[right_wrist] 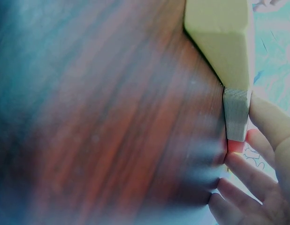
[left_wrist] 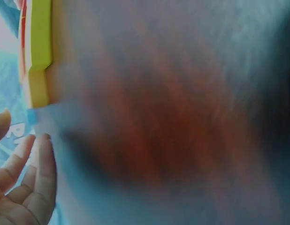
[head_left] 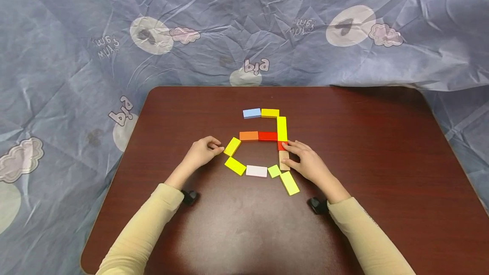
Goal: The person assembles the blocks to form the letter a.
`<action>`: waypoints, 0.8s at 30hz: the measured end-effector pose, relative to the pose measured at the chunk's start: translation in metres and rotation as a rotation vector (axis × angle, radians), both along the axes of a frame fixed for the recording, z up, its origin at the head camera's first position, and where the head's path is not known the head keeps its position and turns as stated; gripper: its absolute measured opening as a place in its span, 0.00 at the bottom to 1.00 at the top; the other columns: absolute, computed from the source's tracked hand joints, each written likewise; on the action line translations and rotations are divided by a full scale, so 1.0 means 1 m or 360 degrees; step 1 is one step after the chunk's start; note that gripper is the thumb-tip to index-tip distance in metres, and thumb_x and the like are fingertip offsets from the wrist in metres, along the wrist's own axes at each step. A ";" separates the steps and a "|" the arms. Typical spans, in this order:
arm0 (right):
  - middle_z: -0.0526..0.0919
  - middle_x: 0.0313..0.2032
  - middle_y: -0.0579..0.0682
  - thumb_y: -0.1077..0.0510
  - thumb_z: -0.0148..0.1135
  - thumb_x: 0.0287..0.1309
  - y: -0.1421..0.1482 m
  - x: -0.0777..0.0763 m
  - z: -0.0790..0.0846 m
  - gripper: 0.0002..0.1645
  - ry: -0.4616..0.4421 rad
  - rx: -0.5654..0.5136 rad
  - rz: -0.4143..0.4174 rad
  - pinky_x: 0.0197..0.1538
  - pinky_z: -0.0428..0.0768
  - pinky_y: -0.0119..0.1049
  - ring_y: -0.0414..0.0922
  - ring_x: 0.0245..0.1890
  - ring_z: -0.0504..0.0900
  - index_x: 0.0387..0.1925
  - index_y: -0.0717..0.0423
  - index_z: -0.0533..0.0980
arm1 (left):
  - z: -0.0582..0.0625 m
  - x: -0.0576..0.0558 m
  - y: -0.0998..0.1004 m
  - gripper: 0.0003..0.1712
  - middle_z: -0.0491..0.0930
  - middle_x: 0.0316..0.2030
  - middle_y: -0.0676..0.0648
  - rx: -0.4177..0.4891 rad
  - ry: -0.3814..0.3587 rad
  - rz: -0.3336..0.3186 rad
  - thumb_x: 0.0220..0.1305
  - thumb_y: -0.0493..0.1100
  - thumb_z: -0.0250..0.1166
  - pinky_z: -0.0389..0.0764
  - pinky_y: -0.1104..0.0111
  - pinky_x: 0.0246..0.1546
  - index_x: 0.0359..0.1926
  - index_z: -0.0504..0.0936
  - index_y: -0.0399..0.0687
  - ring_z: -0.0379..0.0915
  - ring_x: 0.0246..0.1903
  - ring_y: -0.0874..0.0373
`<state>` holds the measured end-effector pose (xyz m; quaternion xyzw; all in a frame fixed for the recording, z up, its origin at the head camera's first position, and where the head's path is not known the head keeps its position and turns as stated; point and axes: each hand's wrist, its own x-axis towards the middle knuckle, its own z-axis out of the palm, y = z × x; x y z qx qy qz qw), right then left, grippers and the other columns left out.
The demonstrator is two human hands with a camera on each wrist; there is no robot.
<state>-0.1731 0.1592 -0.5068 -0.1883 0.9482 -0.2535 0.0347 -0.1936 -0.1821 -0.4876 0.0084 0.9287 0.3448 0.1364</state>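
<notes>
In the head view, my right hand (head_left: 307,162) touches the right-hand column of flat blocks. Its index fingertip is at a small red block (head_left: 281,147), and its thumb is at the plain wooden block (head_left: 284,160) just below. The right wrist view shows the thumb and fingers spread along these two blocks. My left hand (head_left: 204,152) holds nothing, its fingers loosely bent. Beside its fingertips lies a tilted yellow block (head_left: 232,146); whether they touch it I cannot tell. Another yellow block (head_left: 235,166) slants below that one.
Upper blocks are blue (head_left: 251,113), yellow (head_left: 270,113) and tall yellow (head_left: 282,128). An orange block (head_left: 248,136) and a red one (head_left: 267,136) form a middle row. White (head_left: 257,171), small green (head_left: 274,171) and yellow-green (head_left: 290,183) blocks lie along the bottom, on a brown table (head_left: 382,160).
</notes>
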 end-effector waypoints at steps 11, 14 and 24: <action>0.73 0.65 0.62 0.52 0.70 0.57 -0.002 0.002 0.000 0.34 0.0024 -0.0004 -0.0003 0.67 0.66 0.60 0.64 0.67 0.68 0.64 0.59 0.73 | -0.016 -0.007 0.017 0.14 0.85 0.34 0.47 0.0042 -0.0017 0.0075 0.61 0.48 0.70 0.76 0.70 0.32 0.43 0.85 0.45 0.79 0.34 0.54; 0.73 0.65 0.62 0.52 0.70 0.57 -0.001 0.002 0.000 0.34 0.0025 -0.0003 -0.0006 0.67 0.66 0.60 0.64 0.67 0.68 0.64 0.59 0.73 | -0.016 -0.007 0.020 0.13 0.85 0.34 0.47 0.0028 -0.0012 0.0082 0.61 0.48 0.70 0.75 0.71 0.32 0.42 0.85 0.46 0.79 0.34 0.55; 0.73 0.65 0.62 0.52 0.70 0.58 -0.001 0.002 0.001 0.34 0.0014 0.0005 -0.0011 0.67 0.66 0.60 0.64 0.67 0.67 0.64 0.58 0.73 | -0.018 -0.008 0.021 0.13 0.85 0.34 0.47 0.0045 -0.0011 0.0072 0.62 0.48 0.70 0.76 0.70 0.32 0.42 0.85 0.46 0.79 0.34 0.54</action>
